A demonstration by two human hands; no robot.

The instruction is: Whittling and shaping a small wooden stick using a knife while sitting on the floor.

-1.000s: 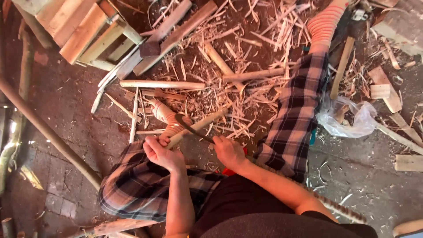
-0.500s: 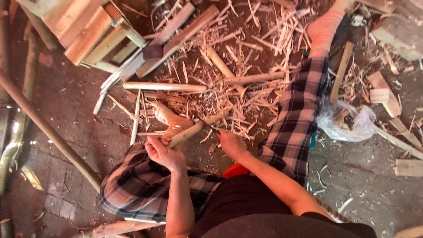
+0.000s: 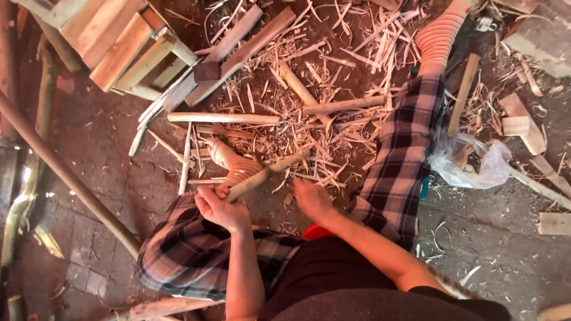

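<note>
Pale wood shavings [image 3: 333, 83] blanket a dark brick floor [image 3: 101, 178], thickest between a pair of plaid trouser legs [image 3: 404, 160] ending in striped orange socks [image 3: 440, 35]. Peeled sticks [image 3: 223, 118] lie crosswise among the litter, and rough split boards [image 3: 244, 53] slant toward a stack of squared timber blocks [image 3: 113, 47] at upper left. A long bare pole [image 3: 65, 175] runs diagonally down the left side. At right, a crumpled clear plastic bag [image 3: 476, 163] sits beside scattered offcuts [image 3: 517, 122] on grey concrete [image 3: 493, 249].
</note>
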